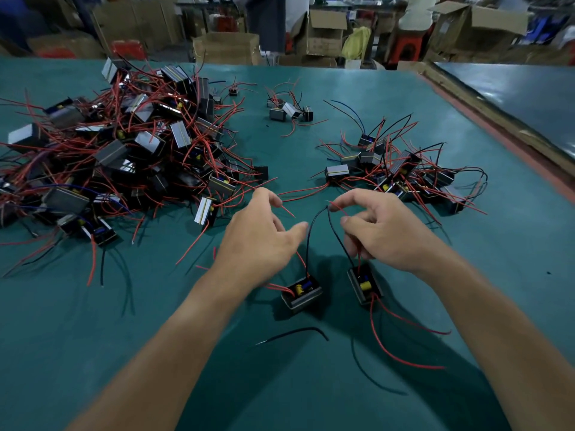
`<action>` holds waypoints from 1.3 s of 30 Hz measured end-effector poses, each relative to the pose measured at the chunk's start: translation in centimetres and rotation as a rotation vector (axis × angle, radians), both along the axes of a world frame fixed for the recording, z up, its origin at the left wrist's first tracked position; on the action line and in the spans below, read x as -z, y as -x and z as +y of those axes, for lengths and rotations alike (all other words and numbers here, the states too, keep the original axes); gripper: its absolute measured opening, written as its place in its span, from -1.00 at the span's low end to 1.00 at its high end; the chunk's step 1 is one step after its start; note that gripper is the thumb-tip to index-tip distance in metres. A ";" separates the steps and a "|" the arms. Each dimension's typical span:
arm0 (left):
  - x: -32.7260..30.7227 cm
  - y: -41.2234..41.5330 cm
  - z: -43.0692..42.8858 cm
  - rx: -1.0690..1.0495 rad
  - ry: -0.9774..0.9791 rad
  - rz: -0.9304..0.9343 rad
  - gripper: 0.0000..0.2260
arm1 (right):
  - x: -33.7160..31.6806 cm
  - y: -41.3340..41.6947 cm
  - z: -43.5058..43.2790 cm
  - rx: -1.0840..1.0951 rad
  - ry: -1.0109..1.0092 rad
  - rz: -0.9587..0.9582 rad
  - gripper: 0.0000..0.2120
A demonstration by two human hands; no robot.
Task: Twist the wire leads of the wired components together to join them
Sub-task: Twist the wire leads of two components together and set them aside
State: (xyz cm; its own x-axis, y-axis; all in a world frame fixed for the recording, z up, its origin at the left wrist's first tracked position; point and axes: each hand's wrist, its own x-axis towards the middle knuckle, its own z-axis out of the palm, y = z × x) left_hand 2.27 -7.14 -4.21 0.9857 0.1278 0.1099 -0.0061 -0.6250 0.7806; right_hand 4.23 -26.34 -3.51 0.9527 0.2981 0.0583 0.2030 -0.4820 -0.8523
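Two small black wired components lie on the green table, the left component [301, 293] and the right component [364, 285], each with a yellow part on top. A black lead rises from each, and the black leads [326, 209] meet at a peak between my hands. My left hand [261, 234] hovers over the left component's red lead [287, 210], fingers curled round it, its tip poking out past the fingertips. My right hand [384, 233] holds the right component's red lead [339, 210] between curved index finger and thumb, close to the black peak.
A big heap of components [124, 150] with red wires fills the left of the table. A smaller pile [401, 172] lies at the right and a few units [289, 112] at the back. A loose black wire [292, 333] lies near me. Cardboard boxes stand beyond the table.
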 end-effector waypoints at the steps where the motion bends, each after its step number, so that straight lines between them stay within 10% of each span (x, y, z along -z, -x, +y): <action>1: 0.0 0.1 0.0 -0.001 -0.004 0.027 -0.65 | -0.1 0.1 0.1 0.003 -0.015 -0.003 -0.84; 9: 0.2 0.1 0.1 0.042 -0.197 0.194 -0.55 | -0.6 0.2 0.4 -0.017 -0.115 0.047 -0.81; 20: 0.4 0.1 -0.3 0.244 0.155 0.009 -0.33 | -0.2 -0.2 0.6 0.038 -0.163 0.182 -0.80; 29: 0.3 0.3 -0.6 0.259 0.161 -0.031 -0.66 | -0.5 0.2 0.7 0.006 -0.219 0.241 -0.84; 39: -0.7 1.2 -1.1 0.257 0.069 -0.019 -0.29 | -0.6 0.3 0.5 -0.014 -0.258 0.226 -0.81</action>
State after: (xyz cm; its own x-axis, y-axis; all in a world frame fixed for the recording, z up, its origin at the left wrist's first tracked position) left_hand 1.11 -8.24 -3.53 0.9847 -0.1182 0.1284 -0.1725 -0.5461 0.8197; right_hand 3.90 -25.88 -2.91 0.9459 0.3147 -0.0786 0.0004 -0.2436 -0.9699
